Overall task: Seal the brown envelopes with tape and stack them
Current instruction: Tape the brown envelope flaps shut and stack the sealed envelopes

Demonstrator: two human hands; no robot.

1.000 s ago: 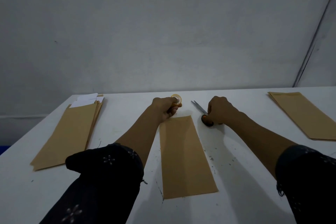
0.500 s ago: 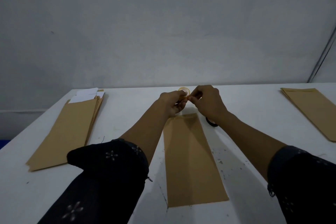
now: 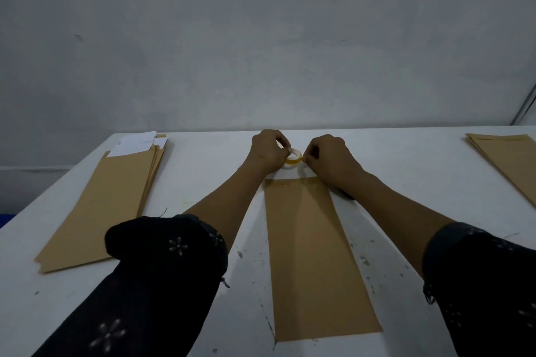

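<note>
One brown envelope (image 3: 316, 258) lies flat mid-tabletop (image 3: 406, 159), no tape on it that I can see — sealing looks barely begun. Just beyond its far end, left hand (image 3: 268, 151) grips the tape roll (image 3: 293, 157); right hand (image 3: 327, 158) fingers pinch at its edge. Stuffed pile (image 3: 107, 203) left, another stack (image 3: 510, 159) right — presumably sealed.

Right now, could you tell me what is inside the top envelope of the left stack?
White papers stick out of the open far end of the left stack. How many sheets, and which envelope holds them, is hidden by the brown paper.
</note>
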